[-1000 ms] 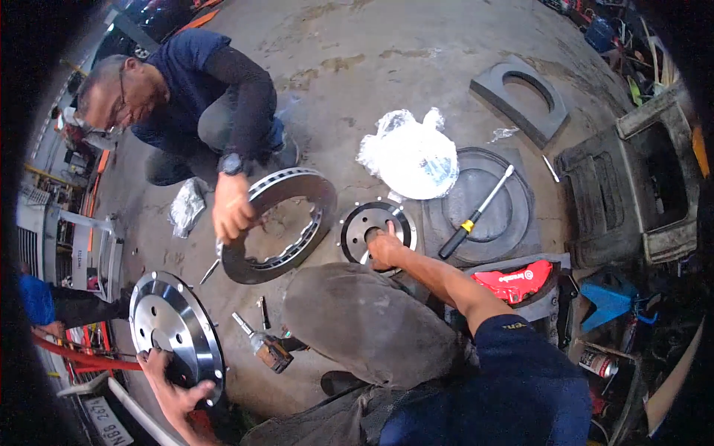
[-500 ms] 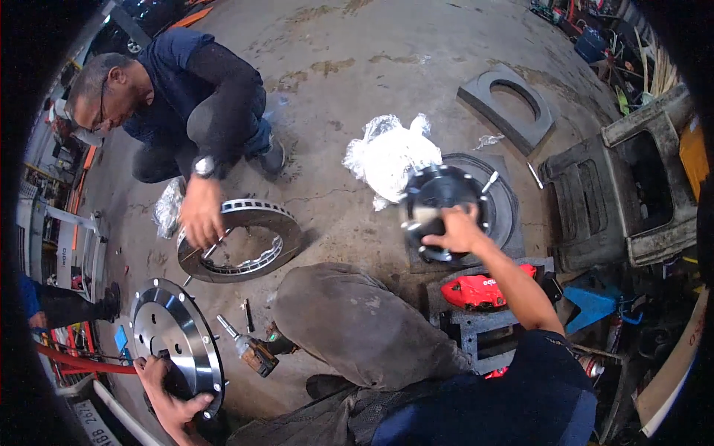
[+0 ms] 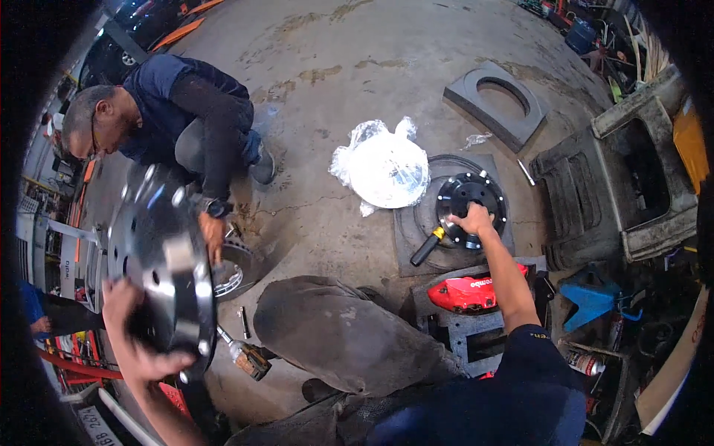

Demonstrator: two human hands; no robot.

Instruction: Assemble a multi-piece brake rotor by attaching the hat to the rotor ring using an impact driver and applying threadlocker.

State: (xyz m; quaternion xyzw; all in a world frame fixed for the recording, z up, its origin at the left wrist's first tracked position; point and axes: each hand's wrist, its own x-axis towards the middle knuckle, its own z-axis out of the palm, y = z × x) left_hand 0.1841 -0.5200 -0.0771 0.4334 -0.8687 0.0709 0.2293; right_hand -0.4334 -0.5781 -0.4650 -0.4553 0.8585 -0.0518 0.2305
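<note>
At the left, my left hand (image 3: pixel 137 327) grips the edge of a black brake disc bell (image 3: pixel 160 256) with bolts round its rim; it is raised, tilted and smeared by motion. My right hand (image 3: pixel 474 219) reaches forward and is closed on the middle of a second black disc bell (image 3: pixel 454 195), low over the grey foam pad (image 3: pixel 405 253) with its round recess. A screwdriver with a yellow and black handle (image 3: pixel 426 247) lies beside it. Past the raised bell, a slotted brake rotor ring (image 3: pixel 236 271) is partly hidden, with a co-worker's hand (image 3: pixel 211 236) at it.
The co-worker (image 3: pixel 178 111) squats at the far left. A plastic-wrapped round part (image 3: pixel 387 167) lies ahead; a red brake caliper (image 3: pixel 468 292) is near my right arm. On the floor are an impact wrench (image 3: pixel 249 358) and a cut-out foam block (image 3: pixel 498 104). A grey plastic step (image 3: pixel 587 193) stands right.
My left hand has lifted its disc bell up and tilted it. My right hand has lowered the other bell toward the foam, slightly right, uncovering the screwdriver. The co-worker's hand has moved lower.
</note>
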